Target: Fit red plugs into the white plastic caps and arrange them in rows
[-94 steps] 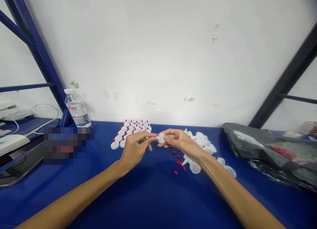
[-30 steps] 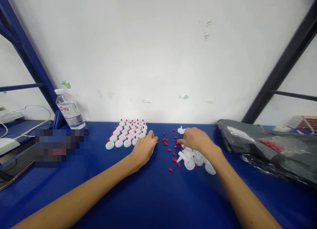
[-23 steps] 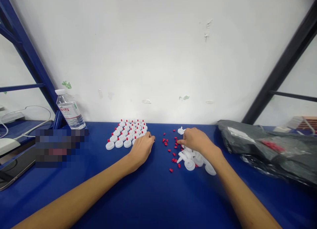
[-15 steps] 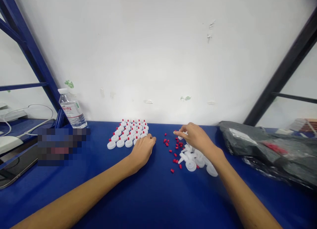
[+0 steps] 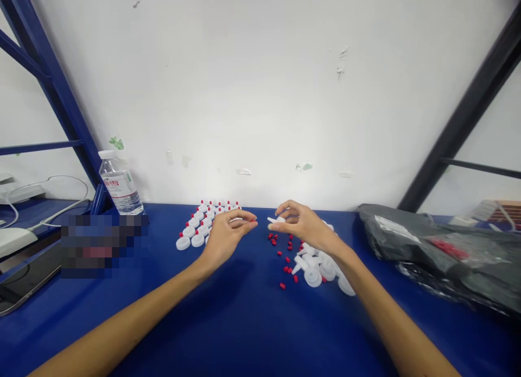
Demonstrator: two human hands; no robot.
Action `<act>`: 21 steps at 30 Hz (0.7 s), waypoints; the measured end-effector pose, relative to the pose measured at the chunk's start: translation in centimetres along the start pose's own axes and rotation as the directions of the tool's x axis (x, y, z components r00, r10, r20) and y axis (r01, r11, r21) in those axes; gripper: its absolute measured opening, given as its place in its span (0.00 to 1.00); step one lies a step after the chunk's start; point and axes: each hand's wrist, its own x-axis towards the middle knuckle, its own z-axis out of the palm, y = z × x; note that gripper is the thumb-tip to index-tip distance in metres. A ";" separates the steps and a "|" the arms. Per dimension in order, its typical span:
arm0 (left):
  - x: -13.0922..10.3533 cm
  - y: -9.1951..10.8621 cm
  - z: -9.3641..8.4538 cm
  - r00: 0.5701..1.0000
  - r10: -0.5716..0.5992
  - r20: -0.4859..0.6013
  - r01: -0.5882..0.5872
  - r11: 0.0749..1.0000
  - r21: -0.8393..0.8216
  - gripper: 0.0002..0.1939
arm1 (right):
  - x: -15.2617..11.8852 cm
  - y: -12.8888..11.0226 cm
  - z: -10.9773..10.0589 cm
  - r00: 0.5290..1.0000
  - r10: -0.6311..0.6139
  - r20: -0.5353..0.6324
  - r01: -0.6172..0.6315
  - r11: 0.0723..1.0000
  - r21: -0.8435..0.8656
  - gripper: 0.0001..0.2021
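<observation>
My left hand (image 5: 226, 233) is raised above the blue table, pinching a small red cap (image 5: 254, 220) between thumb and fingertips. Facing it, my right hand (image 5: 303, 222) grips a white nozzle lid (image 5: 277, 220), its narrow tip pointing left toward the red cap; a small gap lies between the two. Beyond and left of my left hand stand rows of white lids with red tips (image 5: 189, 231), some hidden behind that hand. Under my right hand lie loose red caps (image 5: 282, 286) and a pile of white nozzle lids (image 5: 312, 276), partly covered by the forearm.
A water bottle (image 5: 121, 187) stands at the back left, near a phone (image 5: 30, 274) and a pixelated patch. On the right lies a dark plastic bag (image 5: 407, 241). A wall (image 5: 260, 94) closes off the table's back edge, with metal frame posts at both sides.
My left hand has lifted from beside the rows and now shows a red cap. My right hand has moved left from the pile, bringing a white nozzle lid toward the left hand.
</observation>
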 end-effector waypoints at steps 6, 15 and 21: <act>-0.4 0.8 0.2 1.000 -0.013 0.025 0.015 0.994 -0.107 0.10 | -0.4 -0.1 0.9 0.995 -0.078 0.066 0.072 0.993 0.088 0.24; -0.7 0.5 0.7 0.999 0.019 0.036 -0.015 0.992 -0.124 0.09 | -0.2 0.3 1.4 0.990 -0.101 0.100 0.091 0.991 0.100 0.23; -0.6 -0.1 0.8 0.998 -0.021 0.060 0.027 0.995 -0.094 0.12 | -0.2 0.3 1.5 0.987 -0.139 0.084 0.130 0.986 0.101 0.23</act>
